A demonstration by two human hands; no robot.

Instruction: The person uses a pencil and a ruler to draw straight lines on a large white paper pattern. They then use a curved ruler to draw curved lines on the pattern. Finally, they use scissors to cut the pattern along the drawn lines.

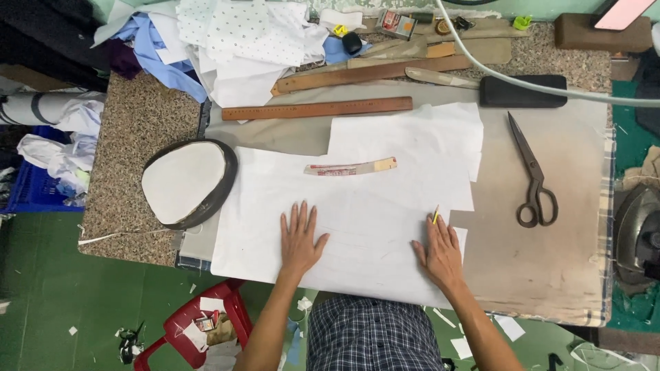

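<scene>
Right now both my hands are down flat on the white fabric sheet (pixel 357 220) spread across the table (pixel 550 275). My left hand (pixel 300 237) is pressed palm-down, fingers (pixel 297 216) splayed wide, gripping nothing, just pinning the cloth. My right hand (pixel 440 251) rests near the sheet's right edge, and a slim yellow pencil (pixel 436 214) pokes up between its fingers; it sits there loosely, how firmly held I cannot tell.

Straight ahead of me, away from both hands, lies the curved pattern strip (pixel 350 167), its long axis running left to right across the fabric. It sits roughly between my hands, a touch nearer the left one. The scissors (pixel 533 175) lie off to my right on the bare pad, well apart from the sheet, and the wooden ruler (pixel 316 108) lies beyond the fabric's far edge.
</scene>
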